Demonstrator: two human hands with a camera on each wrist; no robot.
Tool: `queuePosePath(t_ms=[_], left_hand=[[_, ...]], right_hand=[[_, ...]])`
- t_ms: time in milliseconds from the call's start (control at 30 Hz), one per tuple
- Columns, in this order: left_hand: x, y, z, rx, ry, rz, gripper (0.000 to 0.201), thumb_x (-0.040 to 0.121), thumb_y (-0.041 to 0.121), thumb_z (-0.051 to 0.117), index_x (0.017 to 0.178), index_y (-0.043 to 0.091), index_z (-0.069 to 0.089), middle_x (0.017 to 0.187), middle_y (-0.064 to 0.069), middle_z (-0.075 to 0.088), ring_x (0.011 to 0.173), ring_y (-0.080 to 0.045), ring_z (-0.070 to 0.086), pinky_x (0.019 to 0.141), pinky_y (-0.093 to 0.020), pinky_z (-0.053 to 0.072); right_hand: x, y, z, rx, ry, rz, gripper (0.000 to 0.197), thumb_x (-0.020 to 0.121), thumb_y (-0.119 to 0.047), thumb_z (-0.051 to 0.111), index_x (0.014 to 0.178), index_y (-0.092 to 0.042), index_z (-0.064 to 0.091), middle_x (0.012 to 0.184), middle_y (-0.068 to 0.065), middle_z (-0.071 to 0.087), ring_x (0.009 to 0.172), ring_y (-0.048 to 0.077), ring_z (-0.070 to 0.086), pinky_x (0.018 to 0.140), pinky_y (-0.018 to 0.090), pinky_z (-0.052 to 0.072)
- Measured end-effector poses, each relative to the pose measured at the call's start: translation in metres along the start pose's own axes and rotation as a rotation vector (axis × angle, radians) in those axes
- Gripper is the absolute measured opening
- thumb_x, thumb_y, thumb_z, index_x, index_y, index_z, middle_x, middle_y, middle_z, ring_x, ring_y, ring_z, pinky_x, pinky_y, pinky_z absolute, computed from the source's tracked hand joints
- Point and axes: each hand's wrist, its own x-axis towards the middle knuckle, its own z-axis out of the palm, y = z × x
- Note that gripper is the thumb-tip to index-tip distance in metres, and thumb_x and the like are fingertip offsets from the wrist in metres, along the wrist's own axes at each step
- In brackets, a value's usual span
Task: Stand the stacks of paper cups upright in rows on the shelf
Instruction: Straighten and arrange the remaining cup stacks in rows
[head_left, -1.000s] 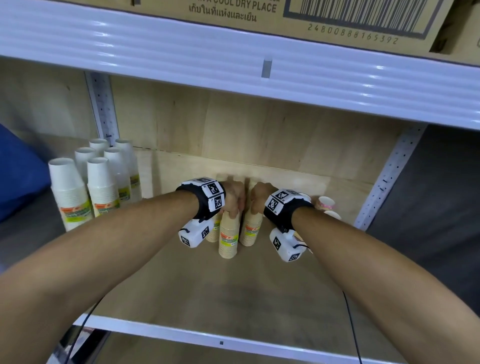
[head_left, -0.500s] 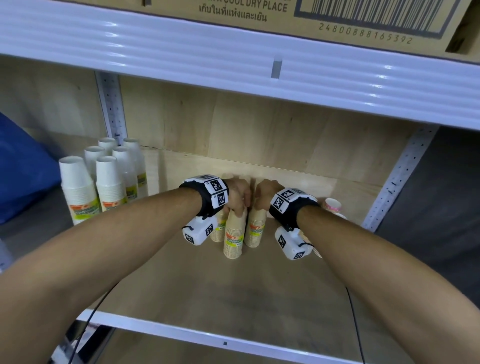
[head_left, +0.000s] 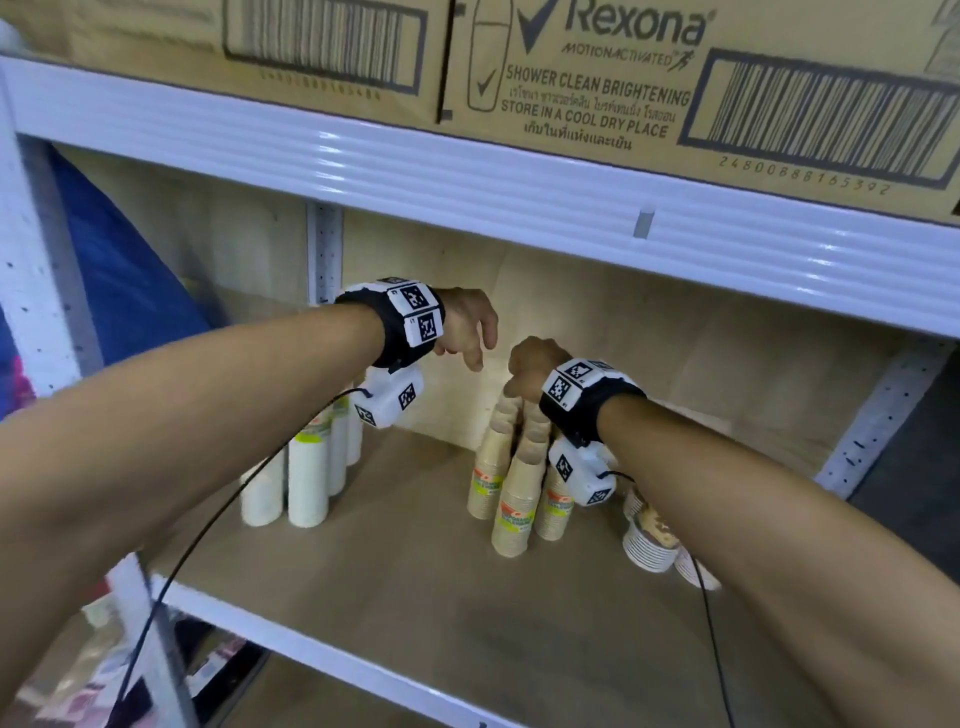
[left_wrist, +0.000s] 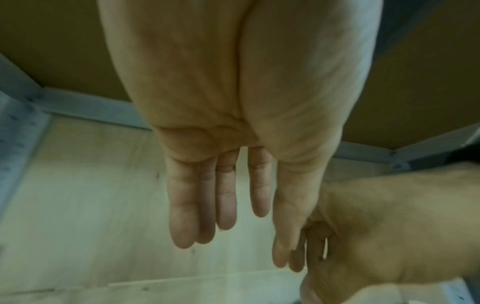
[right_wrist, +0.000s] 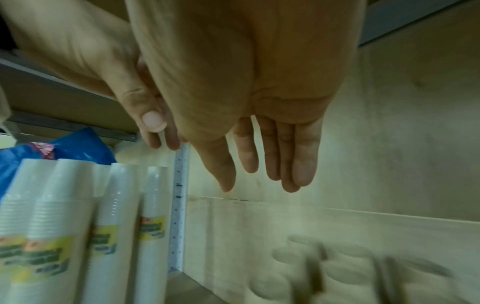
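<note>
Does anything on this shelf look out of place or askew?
Yes. At the right, behind the right hand, a patterned cup stack lies tilted on the shelf, while the brown stacks and white stacks stand upright.

The brown cup stacks (head_left: 511, 499) stand upright on the wooden shelf (head_left: 415, 597), close together near the back wall. Each has a bright label low on its side. The white cup stacks (head_left: 306, 483) stand upright in short rows at the left of the shelf, with green and yellow labels. To the right, some short patterned cup stacks (head_left: 649, 540) sit just beside the brown ones.
</note>
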Motion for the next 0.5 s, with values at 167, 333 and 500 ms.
queuePosePath(t_ms=[167, 333, 500], left_hand=[[-0.036, -0.043, -0.046, 0.03, 0.09, -0.114, 0.038, 0.076, 0.023, 0.081, 0.109, 0.024, 0.064, 0.094, -0.005, 0.064, 0.07, -0.017, 0.057, 0.055, -0.023, 0.047], [-0.071, -0.091, -0.068, 0.067, 0.17, -0.237, 0.043, 0.074, 0.027, 0.083, 0.114, 0.022, 0.067, 0.1, -0.004, 0.067, 0.083, -0.024, 0.064, 0.074, -0.033, 0.057], [-0.1, -0.131, -0.067, 0.05, 0.217, -0.344, 0.031, 0.077, 0.023, 0.08, 0.105, 0.021, 0.068, 0.089, 0.008, 0.054, 0.091, -0.021, 0.059, 0.085, -0.037, 0.054]], right_hand=[[0.009, -0.071, -0.008, -0.011, 0.045, -0.126, 0.03, 0.08, -0.022, 0.07, 0.107, -0.007, 0.066, 0.104, 0.008, 0.065, 0.088, 0.025, 0.064, 0.066, 0.024, 0.05], [0.011, -0.135, -0.011, 0.06, 0.089, -0.247, 0.026, 0.082, -0.018, 0.066, 0.105, -0.006, 0.066, 0.103, 0.008, 0.065, 0.087, 0.026, 0.065, 0.068, 0.027, 0.054], [0.012, -0.179, -0.002, 0.146, 0.151, -0.356, 0.027, 0.087, -0.028, 0.064, 0.105, -0.009, 0.066, 0.104, 0.009, 0.065, 0.088, 0.028, 0.063, 0.069, 0.026, 0.047]])
